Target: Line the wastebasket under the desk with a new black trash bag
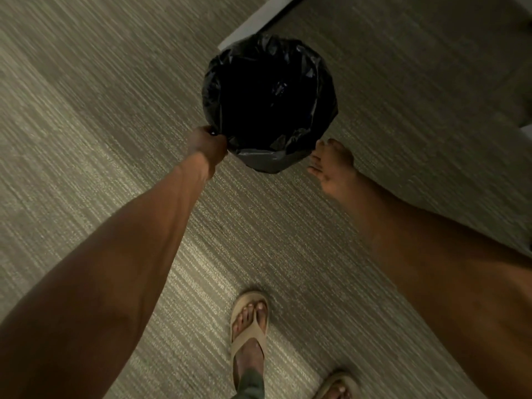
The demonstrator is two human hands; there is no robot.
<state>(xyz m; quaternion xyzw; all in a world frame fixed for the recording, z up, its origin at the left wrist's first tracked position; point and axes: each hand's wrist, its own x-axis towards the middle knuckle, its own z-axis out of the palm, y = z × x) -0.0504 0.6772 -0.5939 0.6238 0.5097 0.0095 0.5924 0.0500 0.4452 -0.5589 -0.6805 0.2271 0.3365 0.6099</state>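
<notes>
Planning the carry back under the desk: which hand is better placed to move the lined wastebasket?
Left. The left hand already grips the crinkled black plastic trash bag at the round wastebasket's near rim. The right hand hangs open beside it, apparently not touching.

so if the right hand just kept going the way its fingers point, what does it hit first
Probably the black trash bag. The right hand is open beside the lined wastebasket, fingers aimed up and slightly left at the bag's folded-over edge. Depth is unclear from this overhead view, so it could pass just above the rim.
</notes>
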